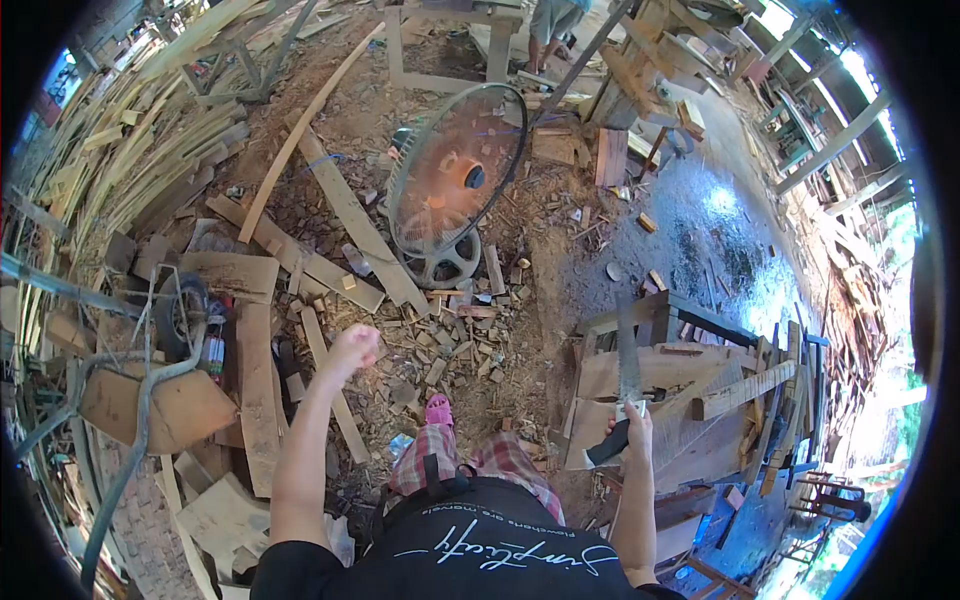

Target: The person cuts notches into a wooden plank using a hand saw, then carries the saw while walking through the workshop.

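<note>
My right hand (637, 432) grips a handsaw (628, 362) by its dark handle, on the right side of the view. The saw's blade points up and away from me, over a wooden work stand (665, 365) with boards on it. My left hand (353, 350) is raised on the left, fingers curled into a loose fist with nothing visible in it. Below that hand, wood offcuts (440, 352) and narrow planks (335, 385) cover the ground.
A pedestal fan (455, 170) stands ahead, with long boards (350, 210) lying to its left. A wheelbarrow (155, 400) is at the left, near stacked wood strips (165, 150). Another person's legs (548, 35) show at the top, by a wooden bench (440, 80).
</note>
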A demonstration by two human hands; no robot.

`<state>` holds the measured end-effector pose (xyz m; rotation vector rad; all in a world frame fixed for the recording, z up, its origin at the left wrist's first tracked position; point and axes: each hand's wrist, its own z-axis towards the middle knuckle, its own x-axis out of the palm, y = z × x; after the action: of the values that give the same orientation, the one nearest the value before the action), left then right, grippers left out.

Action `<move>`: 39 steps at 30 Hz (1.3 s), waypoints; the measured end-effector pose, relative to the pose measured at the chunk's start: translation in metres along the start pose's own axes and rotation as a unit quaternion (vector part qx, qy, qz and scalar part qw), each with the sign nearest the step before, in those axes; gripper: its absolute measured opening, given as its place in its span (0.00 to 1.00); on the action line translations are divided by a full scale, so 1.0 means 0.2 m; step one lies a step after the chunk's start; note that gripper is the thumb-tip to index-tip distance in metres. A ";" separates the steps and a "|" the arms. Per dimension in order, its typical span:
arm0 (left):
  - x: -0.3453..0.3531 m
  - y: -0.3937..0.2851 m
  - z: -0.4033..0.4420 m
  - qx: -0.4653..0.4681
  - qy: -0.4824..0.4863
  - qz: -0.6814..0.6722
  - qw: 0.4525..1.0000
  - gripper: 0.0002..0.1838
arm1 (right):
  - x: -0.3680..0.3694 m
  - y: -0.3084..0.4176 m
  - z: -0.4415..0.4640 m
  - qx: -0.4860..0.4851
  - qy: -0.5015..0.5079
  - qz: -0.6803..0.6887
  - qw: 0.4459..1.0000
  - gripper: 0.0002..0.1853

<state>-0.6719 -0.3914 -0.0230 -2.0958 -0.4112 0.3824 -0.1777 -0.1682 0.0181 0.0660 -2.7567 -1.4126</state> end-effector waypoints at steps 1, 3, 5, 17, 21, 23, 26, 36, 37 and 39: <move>-0.05 -0.11 0.02 -0.027 -0.037 -0.058 0.997 0.13 | 0.01 0.00 0.00 0.008 -0.002 0.001 1.000 0.12; -0.13 -0.22 0.14 -0.055 -0.073 -0.116 0.989 0.14 | 0.03 -0.01 0.01 0.013 -0.016 0.000 1.000 0.12; -0.23 -0.26 0.30 -0.043 -0.082 -0.201 0.975 0.17 | 0.06 0.00 0.03 0.022 -0.030 0.003 0.999 0.12; -0.47 -0.88 1.16 -0.063 -0.121 -0.257 0.957 0.31 | 0.24 0.04 0.33 0.020 -0.075 0.034 0.996 0.11; -0.49 -1.01 1.40 -0.118 -0.076 -0.123 0.982 0.45 | 0.26 0.03 0.47 0.030 -0.093 0.021 0.995 0.11; -0.48 -1.03 1.50 -0.134 -0.077 -0.072 0.985 0.47 | 0.27 0.05 0.50 0.031 -0.085 0.018 0.996 0.11; -0.49 -1.05 1.65 -0.153 -0.043 -0.083 0.984 0.49 | 0.28 0.06 0.53 0.047 -0.103 0.030 0.993 0.12; -0.43 -1.13 1.81 -0.197 0.065 -0.096 0.974 0.47 | 0.35 0.08 0.49 0.089 -0.162 0.036 0.982 0.11; -0.40 -1.17 1.79 -0.190 0.082 -0.099 0.973 0.47 | 0.37 0.07 0.47 0.097 -0.176 0.040 0.979 0.11; -0.32 -1.19 1.80 -0.172 0.080 -0.208 0.959 0.26 | 0.39 0.03 0.45 0.099 -0.189 0.034 0.976 0.12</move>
<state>-0.9156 -0.0296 0.0007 -2.2766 -0.8514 -0.1163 -0.2612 -0.0963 -0.0282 -0.3217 -3.1586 -1.2400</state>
